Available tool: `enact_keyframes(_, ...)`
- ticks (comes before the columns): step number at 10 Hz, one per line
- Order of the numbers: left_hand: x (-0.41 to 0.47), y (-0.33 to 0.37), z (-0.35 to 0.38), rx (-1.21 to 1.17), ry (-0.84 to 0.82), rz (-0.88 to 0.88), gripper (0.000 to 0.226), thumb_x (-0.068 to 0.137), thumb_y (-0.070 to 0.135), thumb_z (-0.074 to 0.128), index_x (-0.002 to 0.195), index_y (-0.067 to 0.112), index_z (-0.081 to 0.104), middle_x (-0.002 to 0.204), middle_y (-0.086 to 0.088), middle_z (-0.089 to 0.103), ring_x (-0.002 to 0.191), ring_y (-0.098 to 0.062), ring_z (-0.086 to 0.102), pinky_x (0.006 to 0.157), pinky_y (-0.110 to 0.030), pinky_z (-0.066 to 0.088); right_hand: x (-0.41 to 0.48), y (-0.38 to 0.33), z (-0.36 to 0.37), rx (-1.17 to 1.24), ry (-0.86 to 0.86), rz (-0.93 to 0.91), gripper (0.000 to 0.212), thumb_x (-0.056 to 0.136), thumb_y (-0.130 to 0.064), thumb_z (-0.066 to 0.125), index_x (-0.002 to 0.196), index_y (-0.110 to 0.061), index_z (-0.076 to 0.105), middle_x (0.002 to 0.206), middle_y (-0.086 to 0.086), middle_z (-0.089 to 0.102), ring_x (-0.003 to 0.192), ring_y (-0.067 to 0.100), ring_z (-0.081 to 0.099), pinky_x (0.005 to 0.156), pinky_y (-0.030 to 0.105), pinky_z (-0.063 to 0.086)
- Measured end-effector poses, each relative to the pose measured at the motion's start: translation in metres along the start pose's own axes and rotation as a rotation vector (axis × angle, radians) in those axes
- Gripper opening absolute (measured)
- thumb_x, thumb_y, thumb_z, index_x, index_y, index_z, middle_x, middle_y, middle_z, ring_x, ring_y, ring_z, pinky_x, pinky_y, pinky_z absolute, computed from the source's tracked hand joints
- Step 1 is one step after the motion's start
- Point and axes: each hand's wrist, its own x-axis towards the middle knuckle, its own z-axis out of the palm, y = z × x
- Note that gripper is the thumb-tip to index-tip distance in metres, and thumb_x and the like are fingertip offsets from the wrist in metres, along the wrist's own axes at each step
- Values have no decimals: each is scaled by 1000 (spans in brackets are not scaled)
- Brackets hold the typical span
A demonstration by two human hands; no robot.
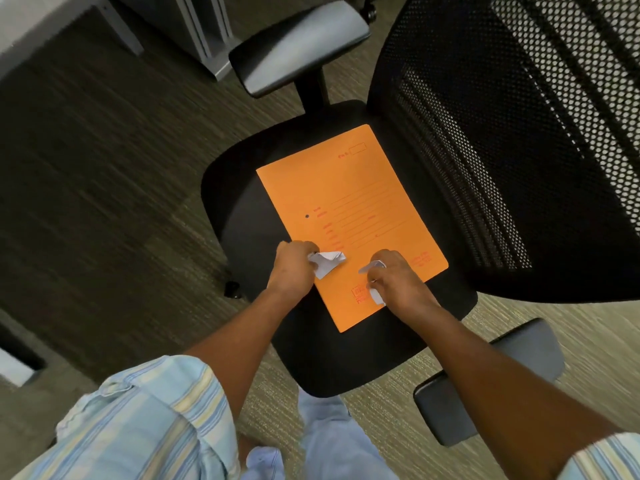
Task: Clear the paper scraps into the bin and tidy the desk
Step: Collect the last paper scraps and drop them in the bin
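While over smooth orange folder (346,209), both hands (292,268) (398,278) around crumpled white scraps (327,263).

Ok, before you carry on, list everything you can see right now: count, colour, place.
Folder: one, orange with red print, flat on the chair seat.
Office chair: one, black mesh back and black seat, two grey armrests, centre and right.
Paper scraps: white; a crumpled one in the left hand, smaller bits at the right hand, over the folder's near end.
Carpet: brown-grey, striped, all around.
Grey furniture: top left, blurred, cannot tell what.
Bin: none clearly visible.
Sleeves: two, light blue striped, rolled up, bottom edge.
Left hand: closed on the crumpled scrap.
Right hand: closed on the small scraps.
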Motion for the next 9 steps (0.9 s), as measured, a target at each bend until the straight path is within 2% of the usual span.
enact_keyframes(1, -10, -14, -12, -20, 40, -38, 21, 82, -3, 45, 68, 6, 59, 82, -19, 61, 82, -27, 45, 68, -31, 38, 9, -13, 0, -56, 1, -77, 16, 92, -10, 49, 96, -16, 64, 115, 4, 52, 105, 18, 46, 79, 26, 37)
enact_keyframes(2, -19, -27, -24, -9, 100, -33, 19, 83, -2, 51, 81, 8, 67, 87, -14, 66, 91, -30, 49, 75, -39, 42, 19, -29, 2, -57, -1, -104, 12, 91, -18, 49, 92, -24, 60, 112, -7, 49, 94, 4, 47, 66, 20, 34)
enact_keyframes(3, -31, -46, -37, -20, 167, -46, 20, 81, -2, 51, 71, 12, 62, 80, -9, 67, 85, -31, 54, 78, -41, 47, 32, -50, 4, -210, 18, -273, 17, 91, -10, 50, 93, -17, 66, 110, 3, 53, 98, 14, 46, 77, 22, 33)
enact_keyframes(4, -47, -67, -49, -113, 232, -109, 20, 80, -1, 50, 72, 9, 66, 76, -9, 66, 82, -28, 57, 70, -36, 47, 40, -74, 4, -148, 17, -280, 17, 90, -7, 51, 89, -13, 67, 102, 4, 55, 97, 18, 47, 80, 25, 38)
enact_keyframes(5, -67, -90, -59, -184, 309, -140, 19, 80, 1, 52, 77, 8, 69, 75, -9, 67, 80, -28, 55, 68, -29, 39, 45, -103, 9, -193, 17, -359, 15, 88, -13, 49, 81, -16, 62, 81, -10, 53, 79, 5, 49, 67, 9, 37)
enact_keyframes(6, -87, -112, -69, -247, 404, -181, 18, 79, 0, 54, 82, 5, 71, 79, -12, 70, 79, -28, 57, 73, -33, 43, 49, -130, 16, -185, -9, -371, 16, 88, -11, 50, 79, -17, 62, 77, -11, 50, 73, 2, 43, 64, 13, 32)
enact_keyframes(7, -106, -132, -78, -300, 482, -241, 21, 76, -2, 56, 89, 3, 72, 85, -14, 72, 81, -28, 63, 70, -29, 43, 51, -155, 28, -152, -10, -381, 17, 88, -1, 52, 81, -11, 65, 90, 5, 55, 86, 17, 46, 72, 22, 30)
enact_keyframes(8, -127, -153, -86, -364, 537, -300, 24, 76, -4, 57, 95, 3, 71, 91, -14, 73, 85, -26, 64, 69, -25, 41, 50, -183, 39, -189, -2, -437, 13, 86, -2, 58, 82, -11, 66, 92, 7, 56, 87, 21, 48, 71, 25, 32)
enact_keyframes(9, -148, -179, -91, -416, 595, -360, 28, 77, -6, 54, 98, 5, 71, 94, -13, 72, 85, -22, 62, 68, -21, 38, 42, -213, 53, -252, -30, -581, 9, 74, 1, 71, 81, -5, 69, 87, 11, 60, 82, 28, 53, 62, 29, 38)
